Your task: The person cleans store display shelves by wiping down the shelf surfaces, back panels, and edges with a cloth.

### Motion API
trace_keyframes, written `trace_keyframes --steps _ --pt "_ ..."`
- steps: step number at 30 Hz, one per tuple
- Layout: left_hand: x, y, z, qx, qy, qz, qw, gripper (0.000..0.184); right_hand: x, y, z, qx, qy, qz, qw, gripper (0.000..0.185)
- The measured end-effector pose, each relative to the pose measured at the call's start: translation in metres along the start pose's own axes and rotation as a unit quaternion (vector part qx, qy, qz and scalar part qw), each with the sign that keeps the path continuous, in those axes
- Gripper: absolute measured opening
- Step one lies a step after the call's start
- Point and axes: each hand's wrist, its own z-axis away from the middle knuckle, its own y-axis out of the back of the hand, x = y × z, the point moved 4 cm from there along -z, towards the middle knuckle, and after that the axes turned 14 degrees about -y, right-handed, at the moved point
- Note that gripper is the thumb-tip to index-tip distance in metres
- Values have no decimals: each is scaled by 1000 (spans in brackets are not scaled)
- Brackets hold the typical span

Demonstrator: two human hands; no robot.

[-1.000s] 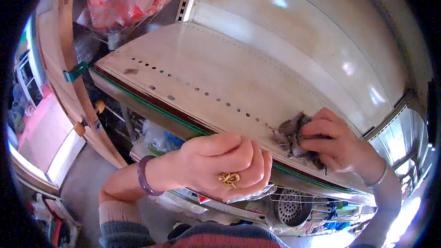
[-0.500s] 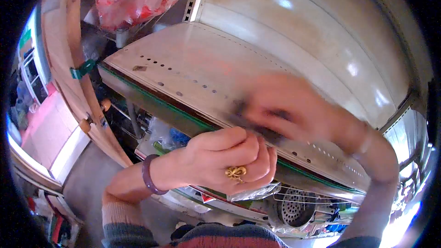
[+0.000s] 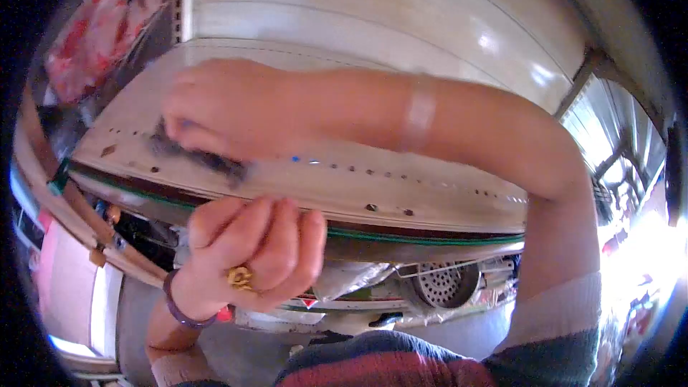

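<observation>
My right hand [image 3: 229,107] is stretched across to the left part of a pale metal shelf [image 3: 358,190] with a row of holes. Its fingers are closed round a dark grey rag [image 3: 204,160], which lies against the shelf surface; both are blurred. Below it, at the shelf's front edge with the green strip [image 3: 430,241], my left hand [image 3: 258,247] is curled into a fist, with a gold ring [image 3: 240,278] on one finger and a dark bangle [image 3: 175,304] at the wrist. What the left fingers hold, if anything, is hidden.
A red and white plastic bag [image 3: 93,46] is at the upper left. Behind the shelf rises a pale panel [image 3: 322,21]. Below the shelf are a round perforated metal pan [image 3: 446,285] and clear plastic packaging [image 3: 347,279]. A wooden frame [image 3: 93,236] stands at the left.
My right hand has swept the rag from the shelf's right part to its left. My left hand has shifted left, still curled. The view has turned, and the shelf edge lies more level.
</observation>
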Motion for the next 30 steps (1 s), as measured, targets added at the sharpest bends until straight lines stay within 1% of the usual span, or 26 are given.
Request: trace_keyframes --steps 2,3,4,5,6,7,8,9,12,13,14,15,17,20,22,24,25,27,29,30 --pt "-2 -3 -3 5 7 12 1000 25 -9 38 83 -17 -21 -59 998 15" --pt "-1 -4 -2 10 11 21 1000 26 -11 57 125 -7 -87 -82 993 11" --pt "-2 -4 -2 3 11 44 999 27 -10 78 168 -39 -168 -84 981 8" --pt "-2 -3 -3 -2 10 42 999 27 -11 98 211 -35 -238 -58 969 9" --pt "-2 -2 -4 -8 8 39 999 28 -6 116 260 -17 -355 -64 932 8" --pt "-3 -2 -4 -14 6 35 999 28 -4 135 303 -16 -416 0 909 7" --pt "-2 -4 -3 0 6 33 999 28 -7 148 331 -9 -449 28 893 8" --pt "-2 -4 -2 0 7 34 999 28 -11 152 337 -3 -480 54 876 9" --pt "-1 -4 -2 -6 9 42 999 29 7 137 311 -22 -427 88 899 8" --pt "0 -4 -2 -8 13 44 999 29 15 123 282 -25 -379 100 920 8" --pt "0 -3 -3 -13 17 48 999 28 19 108 245 -40 -349 64 934 8" --pt "0 -2 -3 -14 13 44 999 28 25 88 212 9 -261 49 964 9" --pt "0 -4 -2 -12 7 31 999 26 8 67 148 24 -159 -27 987 10" --pt "0 -2 -4 -21 4 33 999 24 11 78 173 31 -195 -30 980 9" --pt "-1 -2 -4 -17 4 40 999 25 22 104 238 -2 -340 30 940 8" --pt "-1 -1 -3 -13 6 47 999 24 20 131 300 -19 -417 88 904 8" --pt "0 -2 -3 -12 7 47 999 24 24 133 294 -30 -415 99 904 7" --pt "-1 -1 -2 -16 9 47 999 24 23 129 289 -40 -426 109 897 12" --pt "0 -1 -3 -28 13 37 999 23 29 106 243 0 -317 90 944 8" --pt "0 -3 -4 -17 11 39 999 22 29 92 214 2 -308 67 949 9"
